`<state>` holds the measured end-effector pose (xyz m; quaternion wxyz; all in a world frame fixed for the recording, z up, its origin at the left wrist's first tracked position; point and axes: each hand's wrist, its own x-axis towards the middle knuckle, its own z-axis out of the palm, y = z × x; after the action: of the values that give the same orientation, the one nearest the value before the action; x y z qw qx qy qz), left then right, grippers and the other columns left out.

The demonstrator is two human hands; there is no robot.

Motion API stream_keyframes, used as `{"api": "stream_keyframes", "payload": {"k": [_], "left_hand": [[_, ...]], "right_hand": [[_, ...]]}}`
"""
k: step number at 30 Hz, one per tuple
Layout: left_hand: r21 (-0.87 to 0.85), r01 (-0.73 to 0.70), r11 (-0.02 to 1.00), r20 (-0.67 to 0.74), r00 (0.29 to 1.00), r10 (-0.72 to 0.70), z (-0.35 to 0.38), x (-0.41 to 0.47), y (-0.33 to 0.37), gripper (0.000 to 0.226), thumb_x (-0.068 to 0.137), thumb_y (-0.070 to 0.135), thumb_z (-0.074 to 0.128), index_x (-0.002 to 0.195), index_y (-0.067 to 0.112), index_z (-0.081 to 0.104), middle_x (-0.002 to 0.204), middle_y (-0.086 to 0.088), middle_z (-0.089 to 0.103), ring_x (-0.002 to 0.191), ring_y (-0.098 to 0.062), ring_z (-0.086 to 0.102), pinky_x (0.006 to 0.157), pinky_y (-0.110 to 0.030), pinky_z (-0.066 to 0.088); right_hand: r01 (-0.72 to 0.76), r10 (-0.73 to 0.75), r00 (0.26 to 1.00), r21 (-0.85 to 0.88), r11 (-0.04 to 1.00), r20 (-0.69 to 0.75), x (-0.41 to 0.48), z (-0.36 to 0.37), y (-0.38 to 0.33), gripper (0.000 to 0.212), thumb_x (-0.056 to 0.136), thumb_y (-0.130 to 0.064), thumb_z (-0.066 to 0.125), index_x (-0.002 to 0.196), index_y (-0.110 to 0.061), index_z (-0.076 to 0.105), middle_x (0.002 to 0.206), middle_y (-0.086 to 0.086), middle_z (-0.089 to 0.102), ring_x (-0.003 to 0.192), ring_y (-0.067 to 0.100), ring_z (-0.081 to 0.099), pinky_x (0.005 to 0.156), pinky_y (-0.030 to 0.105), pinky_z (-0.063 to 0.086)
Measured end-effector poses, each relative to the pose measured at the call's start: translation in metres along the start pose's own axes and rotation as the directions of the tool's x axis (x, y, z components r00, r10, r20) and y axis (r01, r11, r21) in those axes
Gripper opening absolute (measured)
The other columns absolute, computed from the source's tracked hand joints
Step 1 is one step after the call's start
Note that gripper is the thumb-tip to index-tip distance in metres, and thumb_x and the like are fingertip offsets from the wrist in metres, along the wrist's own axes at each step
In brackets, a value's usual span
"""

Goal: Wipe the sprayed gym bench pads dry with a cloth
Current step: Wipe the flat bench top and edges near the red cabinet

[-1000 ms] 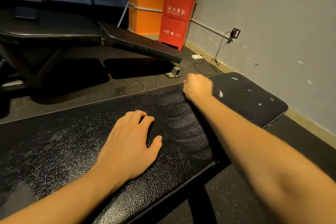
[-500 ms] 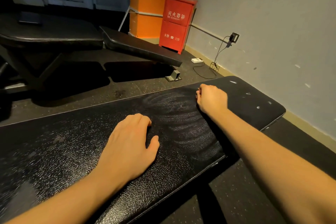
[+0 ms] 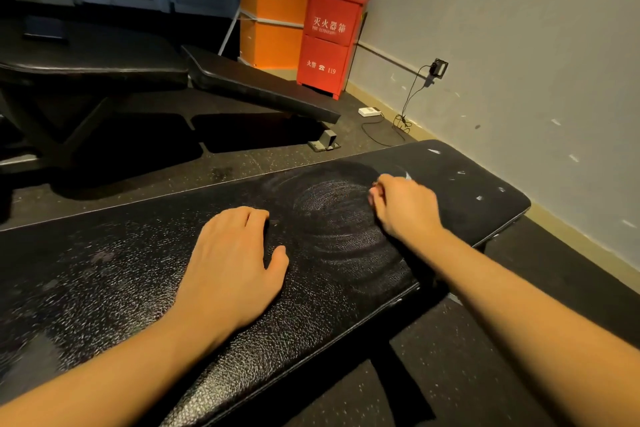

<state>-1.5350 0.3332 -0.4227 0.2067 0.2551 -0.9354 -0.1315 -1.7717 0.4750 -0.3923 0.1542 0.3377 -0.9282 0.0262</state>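
While the left hand (image 3: pixel 232 263) lies palm down, fingers loosely straight, on the black bench pad (image 3: pixel 104 288), the right hand (image 3: pixel 405 208) rests farther right on it, fingers curled under; whether they hold a cloth cannot be told. Swirled streaks (image 3: pixel 332 204) lie between the hands. Beyond the right hand the pad runs bare to its rounded end near the grey wall (image 3: pixel 519 45). Open floor (image 3: pixel 207 170) separates its far edge from a second bench (image 3: pixel 256 87)
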Motion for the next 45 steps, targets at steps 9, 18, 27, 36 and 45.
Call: {"api": "stream_keyframes", "payload": {"k": [9,18,27,36,45], "left_hand": [[-0.03,0.019,0.999,0.005,1.0,-0.019,-0.004,-0.002,0.001,0.053,0.092,0.046,0.062,0.135,0.016,0.054,0.126,-0.001,0.061,0.119,-0.022,0.054,0.105,-0.038,0.042],[0.038,-0.004,0.999,0.026,1.0,0.003,0.0,0.003,0.0,0.049,0.094,0.049,0.055,0.13,0.015,0.06,0.125,-0.001,0.06,0.117,-0.022,0.054,0.104,-0.041,0.045],[0.046,-0.003,0.999,0.034,0.999,0.001,-0.003,0.002,-0.001,0.053,0.093,0.047,0.06,0.134,0.012,0.061,0.132,-0.003,0.061,0.124,-0.025,0.054,0.108,-0.043,0.043],[0.063,-0.011,0.998,0.031,0.999,0.009,-0.004,0.001,0.002,0.05,0.095,0.048,0.056,0.133,0.015,0.062,0.127,-0.003,0.06,0.121,-0.025,0.052,0.104,-0.043,0.044],[0.055,-0.004,0.998,0.036,0.999,0.002,-0.005,0.0,0.002,0.051,0.095,0.047,0.057,0.135,0.015,0.061,0.132,-0.003,0.06,0.125,-0.025,0.053,0.106,-0.044,0.044]], "right_hand": [[0.282,-0.292,0.956,0.214,0.935,0.017,-0.033,-0.012,-0.115,0.026,0.104,-0.037,0.046,0.111,-0.017,0.062,0.103,0.006,0.066,0.092,0.032,0.066,0.068,0.038,0.044],[-0.15,0.146,0.987,-0.074,0.986,-0.063,-0.008,0.005,0.039,0.026,0.104,-0.034,0.046,0.106,-0.017,0.065,0.094,0.004,0.067,0.087,0.029,0.068,0.062,0.034,0.044],[0.336,-0.354,0.935,0.275,0.901,0.016,-0.08,-0.032,-0.08,0.023,0.102,-0.043,0.045,0.104,-0.026,0.061,0.099,-0.002,0.065,0.09,0.025,0.065,0.073,0.042,0.053],[-0.246,0.245,0.968,-0.013,0.969,-0.052,-0.016,0.004,0.042,0.023,0.103,-0.033,0.048,0.105,-0.017,0.065,0.1,0.006,0.072,0.091,0.03,0.069,0.062,0.033,0.04],[0.278,-0.283,0.959,0.306,0.91,-0.029,-0.098,-0.027,-0.016,0.022,0.098,-0.045,0.048,0.101,-0.031,0.065,0.095,-0.008,0.067,0.09,0.021,0.065,0.075,0.038,0.054]]}}
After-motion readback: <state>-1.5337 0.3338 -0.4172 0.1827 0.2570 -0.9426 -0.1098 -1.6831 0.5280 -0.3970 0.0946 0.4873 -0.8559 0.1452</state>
